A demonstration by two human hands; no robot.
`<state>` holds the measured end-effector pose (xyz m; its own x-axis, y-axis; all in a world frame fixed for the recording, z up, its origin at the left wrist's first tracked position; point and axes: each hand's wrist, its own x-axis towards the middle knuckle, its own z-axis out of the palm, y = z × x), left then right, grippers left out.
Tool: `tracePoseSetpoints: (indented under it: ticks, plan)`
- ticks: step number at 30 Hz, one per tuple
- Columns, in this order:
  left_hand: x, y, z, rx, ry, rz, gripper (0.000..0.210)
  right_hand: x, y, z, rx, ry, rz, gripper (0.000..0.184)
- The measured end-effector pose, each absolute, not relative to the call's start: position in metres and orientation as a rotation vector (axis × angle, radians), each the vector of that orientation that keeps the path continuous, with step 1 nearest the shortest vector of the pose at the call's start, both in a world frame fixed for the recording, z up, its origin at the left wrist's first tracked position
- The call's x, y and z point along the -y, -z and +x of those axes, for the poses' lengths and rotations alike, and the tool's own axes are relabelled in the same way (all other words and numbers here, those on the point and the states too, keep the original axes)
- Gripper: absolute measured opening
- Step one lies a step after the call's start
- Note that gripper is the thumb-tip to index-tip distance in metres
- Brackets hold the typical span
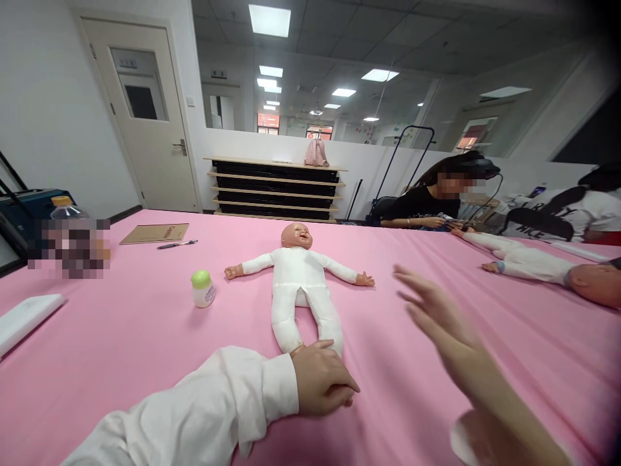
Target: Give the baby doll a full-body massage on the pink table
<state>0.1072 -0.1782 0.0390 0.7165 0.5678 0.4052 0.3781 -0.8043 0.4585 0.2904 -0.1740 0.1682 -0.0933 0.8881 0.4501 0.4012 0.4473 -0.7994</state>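
Note:
A baby doll [299, 268] with a white cloth body lies on its back, arms spread and head away from me. My left hand [323, 378], in a white sleeve, is closed over its ankles and feet, which are mostly hidden under it. To the right of the doll, my right hand [436, 310] is raised above the pink cloth [388, 375], slightly blurred. Its fingers are stretched out and it holds nothing. Left of the doll stands a small white bottle [202, 292] with a green cap.
A brown notebook [155, 233] and a pen [177, 244] lie at the far left, near a pixelated bottle [68, 239]. A white box-like object [29, 318] is at the left edge. A second doll [538, 262] lies at right, by a seated person [427, 200].

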Motion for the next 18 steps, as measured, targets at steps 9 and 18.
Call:
tracePoseSetpoints:
  ticks: [9, 18]
  plan:
    - [0.174, -0.035, 0.106, -0.721, -1.279, 2.397, 0.026, 0.065, -0.066, 0.255, 1.055, -1.629, -1.249, 0.006]
    - [0.127, -0.022, 0.064, -1.267, -1.72, 2.045, 0.026, 0.059, -0.03, 0.238, 1.043, -1.564, -0.895, 0.017]
